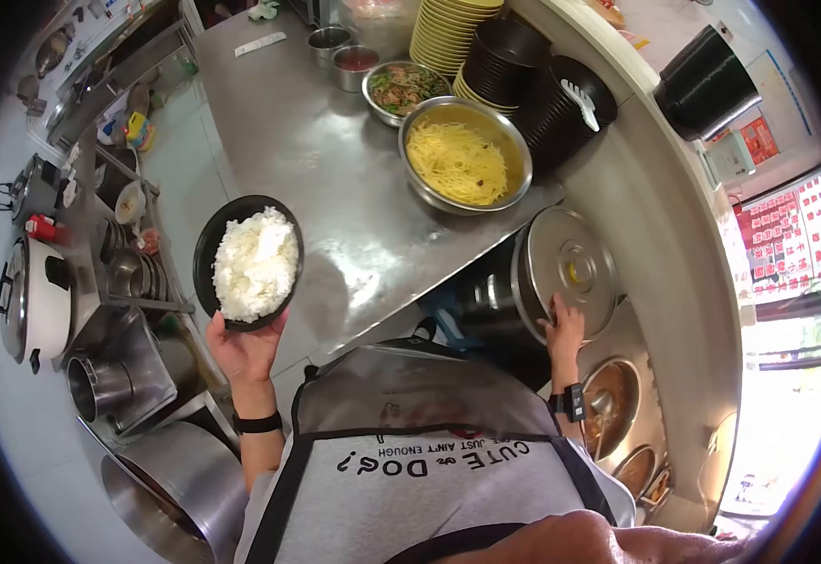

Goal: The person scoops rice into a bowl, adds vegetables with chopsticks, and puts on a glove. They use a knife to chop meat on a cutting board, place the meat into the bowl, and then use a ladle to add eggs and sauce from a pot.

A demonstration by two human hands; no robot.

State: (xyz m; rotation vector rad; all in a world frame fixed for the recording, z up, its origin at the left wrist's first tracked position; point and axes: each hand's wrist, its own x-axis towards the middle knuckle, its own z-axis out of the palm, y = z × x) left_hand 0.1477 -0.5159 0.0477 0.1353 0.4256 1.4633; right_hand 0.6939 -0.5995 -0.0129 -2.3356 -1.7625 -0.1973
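Note:
A black bowl heaped with white rice (256, 265) rests in my left hand (245, 350), whose fingers grip it from below at its near edge. On the right, my right hand (565, 324) has its fingers spread at the near edge of a round metal lid (547, 246). The lid covers a large steel pot (485, 296) beside the counter. My fingertips appear to touch the lid; nothing is held in them. A steel bowl of yellow shreds (457, 160) stands at the counter's edge, ahead of the lid.
On the steel counter (326, 169) stand a bowl of greens and meat (406, 91), small metal pots (354, 66) and stacked yellow plates (443, 38). Black bowls (504, 56) are piled beside them. Sauce pans (610, 399) sit right; a rice cooker (44, 291) is left.

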